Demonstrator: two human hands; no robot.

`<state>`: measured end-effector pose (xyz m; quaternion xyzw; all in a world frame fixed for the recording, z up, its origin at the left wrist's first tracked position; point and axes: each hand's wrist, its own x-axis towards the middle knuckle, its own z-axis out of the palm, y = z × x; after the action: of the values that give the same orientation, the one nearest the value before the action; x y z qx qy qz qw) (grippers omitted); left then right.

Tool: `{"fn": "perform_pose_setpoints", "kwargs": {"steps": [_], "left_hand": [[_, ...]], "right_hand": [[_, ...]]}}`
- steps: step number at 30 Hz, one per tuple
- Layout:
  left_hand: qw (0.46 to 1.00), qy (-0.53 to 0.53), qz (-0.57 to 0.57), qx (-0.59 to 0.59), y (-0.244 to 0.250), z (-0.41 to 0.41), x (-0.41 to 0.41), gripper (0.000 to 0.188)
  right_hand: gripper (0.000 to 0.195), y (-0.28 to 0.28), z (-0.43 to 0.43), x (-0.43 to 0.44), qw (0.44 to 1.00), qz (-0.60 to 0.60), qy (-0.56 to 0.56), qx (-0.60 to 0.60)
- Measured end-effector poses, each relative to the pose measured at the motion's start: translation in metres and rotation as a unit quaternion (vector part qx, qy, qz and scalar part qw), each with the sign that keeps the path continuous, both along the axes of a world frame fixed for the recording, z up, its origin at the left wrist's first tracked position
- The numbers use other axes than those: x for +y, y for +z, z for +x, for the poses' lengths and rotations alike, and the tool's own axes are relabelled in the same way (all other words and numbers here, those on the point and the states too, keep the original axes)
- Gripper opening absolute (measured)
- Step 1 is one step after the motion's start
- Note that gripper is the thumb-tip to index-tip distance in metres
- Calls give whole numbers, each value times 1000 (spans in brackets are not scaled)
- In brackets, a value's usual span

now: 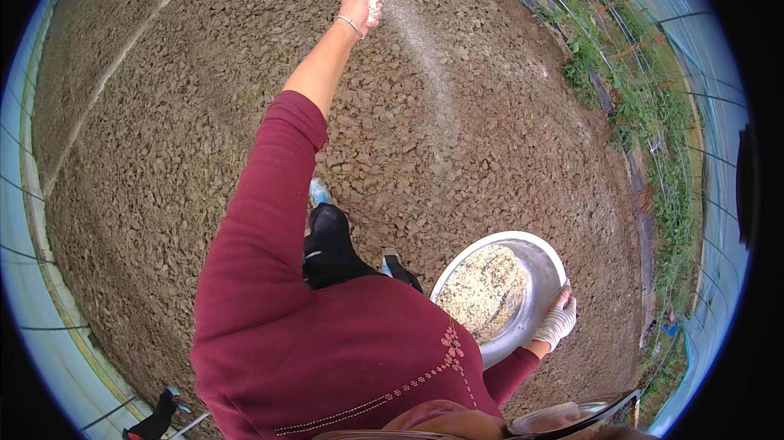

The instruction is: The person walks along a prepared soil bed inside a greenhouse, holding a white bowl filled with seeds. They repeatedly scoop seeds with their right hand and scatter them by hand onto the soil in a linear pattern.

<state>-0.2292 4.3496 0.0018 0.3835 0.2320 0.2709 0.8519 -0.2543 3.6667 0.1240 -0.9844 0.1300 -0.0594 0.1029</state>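
Note:
My left hand (361, 11), bare and with a bangle at the wrist, is stretched far out over the tilled soil (245, 103). Pale granules (371, 5) lie in its curled fingers, and a stream of them trails off past the top of the view. A faint pale dust streak (435, 72) curves to the right of that hand. Close to my right side, my right hand (557, 320) in a striped glove grips the rim of a metal basin (542, 268). Inside the basin is a pale granular mix (481, 290) with dark specks.
Green plants (637, 84) on strings grow along the right, beside black mulch film (640, 213). Plastic sheeting (723, 133) with ribs curves around both sides. A pale line (122, 60) crosses the soil at left. Another person's dark-clad leg (156, 415) shows at bottom left.

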Motion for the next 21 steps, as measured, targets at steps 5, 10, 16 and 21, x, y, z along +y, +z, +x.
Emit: {"fn": "perform_pose_setpoints", "kwargs": {"steps": [5, 10, 16, 21], "left_hand": [[979, -89, -179, -43, -55, -88, -85, 28], [827, -64, -558, 26, -201, -172, -304, 38], [721, 302, -617, 97, -311, -203, -234, 34], [950, 244, -193, -36, -94, -212, 56, 27]], "right_hand": [[49, -2, 12, 41, 994, 99, 21, 32], [52, -18, 42, 40, 993, 39, 91, 56], [60, -3, 53, 93, 986, 11, 155, 66], [59, 5, 52, 98, 987, -3, 127, 100]]}}
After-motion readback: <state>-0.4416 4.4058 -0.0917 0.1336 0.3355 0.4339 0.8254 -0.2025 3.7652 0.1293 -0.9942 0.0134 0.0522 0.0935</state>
